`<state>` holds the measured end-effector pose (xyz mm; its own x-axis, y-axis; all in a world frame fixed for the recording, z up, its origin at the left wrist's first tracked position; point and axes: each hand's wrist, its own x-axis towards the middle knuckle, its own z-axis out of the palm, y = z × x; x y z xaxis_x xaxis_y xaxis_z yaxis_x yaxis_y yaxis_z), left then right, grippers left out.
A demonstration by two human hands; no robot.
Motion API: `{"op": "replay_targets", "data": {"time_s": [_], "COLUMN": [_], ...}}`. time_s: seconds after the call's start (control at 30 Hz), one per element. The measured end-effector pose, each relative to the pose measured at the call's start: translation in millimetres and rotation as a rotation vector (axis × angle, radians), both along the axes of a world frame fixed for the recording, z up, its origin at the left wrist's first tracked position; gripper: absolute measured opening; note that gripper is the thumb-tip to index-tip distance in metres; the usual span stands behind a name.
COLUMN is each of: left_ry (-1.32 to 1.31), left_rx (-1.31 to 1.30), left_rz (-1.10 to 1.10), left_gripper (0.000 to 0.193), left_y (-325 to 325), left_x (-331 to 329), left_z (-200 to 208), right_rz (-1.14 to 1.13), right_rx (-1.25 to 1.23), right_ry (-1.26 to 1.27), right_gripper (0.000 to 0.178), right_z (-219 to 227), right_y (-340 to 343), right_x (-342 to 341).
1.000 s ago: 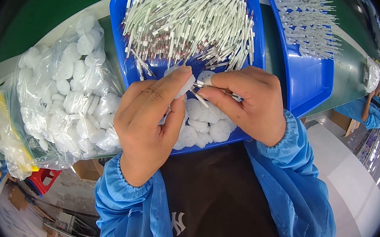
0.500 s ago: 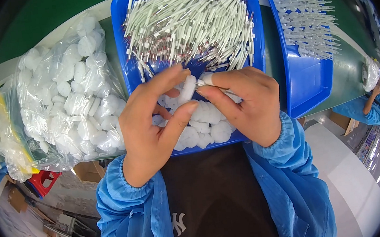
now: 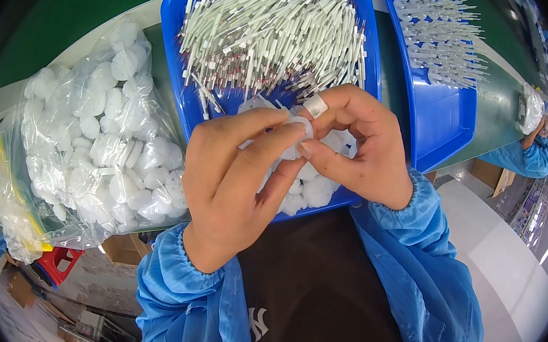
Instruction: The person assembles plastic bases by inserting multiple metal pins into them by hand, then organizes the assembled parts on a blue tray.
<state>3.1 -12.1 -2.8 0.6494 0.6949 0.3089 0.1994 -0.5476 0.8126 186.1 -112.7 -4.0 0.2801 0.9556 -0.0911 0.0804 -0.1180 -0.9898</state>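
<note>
Both hands meet over the near part of a large blue tray (image 3: 175, 81). My left hand (image 3: 228, 182) is closed, fingertips pinching a round white translucent plastic cap (image 3: 303, 126). From the other side, my right hand (image 3: 368, 144), white tape on one finger, presses thumb and forefinger to the same cap. A thin stick end shows by the cap; most of it is hidden by the fingers. Under the hands lies a heap of like caps (image 3: 316, 192). The far part of the tray holds a pile of thin white sticks with fine wire ends (image 3: 273, 37).
To the left lies a clear bag of white caps (image 3: 98, 122), beside a crumpled bag with a yellow strip (image 3: 11, 178). A smaller blue tray (image 3: 439, 117) at the right bears rows of capped sticks (image 3: 440, 40). Another person (image 3: 526, 154) sits at the far right.
My left hand has moved right and its fingers have closed over the cap. The cap has turned and shifted right; my right hand's fingers now curl against it, and the stick is mostly covered.
</note>
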Motion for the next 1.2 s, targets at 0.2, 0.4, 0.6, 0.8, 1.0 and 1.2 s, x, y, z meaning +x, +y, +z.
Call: {"op": "replay_targets", "data": {"time_s": [0.2,0.4,0.6,0.8,1.0,1.2], "left_ry": [-0.049,-0.008,-0.048,-0.144,-0.109,-0.101], "left_rx": [0.14,0.139,-0.127,-0.605,-0.582,-0.647], "left_rz": [0.006,-0.052,-0.3,-0.042,0.07,0.107], "left_gripper": [0.048,0.051,0.035,0.031,0.034,0.036], "left_y": [1.4,-2.8,6.3,-0.6,-1.7,2.8], "left_x": [0.7,-6.9,-28.5,-28.3,-29.4,-43.1], "left_z": [-3.9,-0.9,-0.6,-1.2,-5.6,-8.6], "right_rz": [0.113,0.11,-0.012,0.283,0.329,0.286], "right_rx": [0.026,0.057,0.108,0.406,0.471,0.431], "right_ry": [0.125,0.074,-0.8,-1.357,-1.404,-1.047], "right_gripper": [0.044,0.032,0.017,0.031,0.022,0.019], "right_z": [-3.4,3.6,2.0,0.9,-8.9,3.0], "right_y": [-2.9,-2.5,3.4,52.6,78.2,73.0], "right_x": [7.9,8.0,32.5,44.0,19.0,29.1]}}
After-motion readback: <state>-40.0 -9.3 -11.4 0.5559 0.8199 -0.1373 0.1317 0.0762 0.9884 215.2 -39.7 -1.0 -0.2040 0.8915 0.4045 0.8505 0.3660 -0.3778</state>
